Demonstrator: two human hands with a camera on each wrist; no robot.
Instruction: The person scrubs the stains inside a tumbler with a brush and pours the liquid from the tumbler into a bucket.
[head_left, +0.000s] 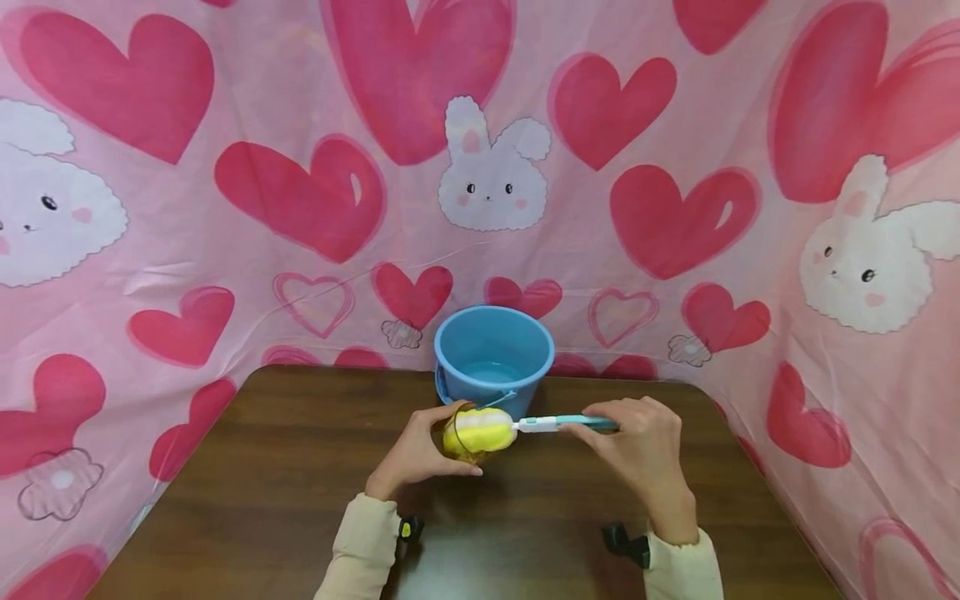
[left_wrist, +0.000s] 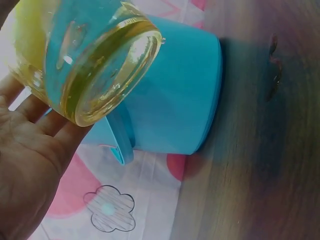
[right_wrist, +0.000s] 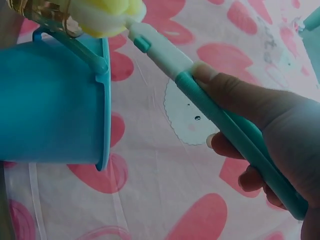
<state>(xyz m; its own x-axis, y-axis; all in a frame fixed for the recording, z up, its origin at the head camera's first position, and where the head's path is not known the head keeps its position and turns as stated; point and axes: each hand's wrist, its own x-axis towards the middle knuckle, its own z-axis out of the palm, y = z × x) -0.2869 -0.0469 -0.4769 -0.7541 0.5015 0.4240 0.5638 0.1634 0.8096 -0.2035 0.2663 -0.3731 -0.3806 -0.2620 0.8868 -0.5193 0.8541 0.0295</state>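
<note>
My left hand (head_left: 420, 450) holds an amber glass cup (left_wrist: 107, 75) on its side, mouth toward the right, with fingers and thumb around it. The right hand (head_left: 637, 437) grips the teal and white handle (right_wrist: 220, 117) of a bottle brush. Its yellow and white sponge head (head_left: 483, 431) is partly inside the cup's mouth, and part of it sticks out. Both hands are above the table, in front of a blue bucket (head_left: 525, 392). In the left wrist view, the thick cup base faces the camera.
The blue bucket stands at the back of the brown wooden table (head_left: 300, 500), its carrying handle hanging down. Behind the table hangs a pink cloth (head_left: 300, 108) with hearts and rabbits. Dark wrist straps (head_left: 626, 546) show near the sleeves.
</note>
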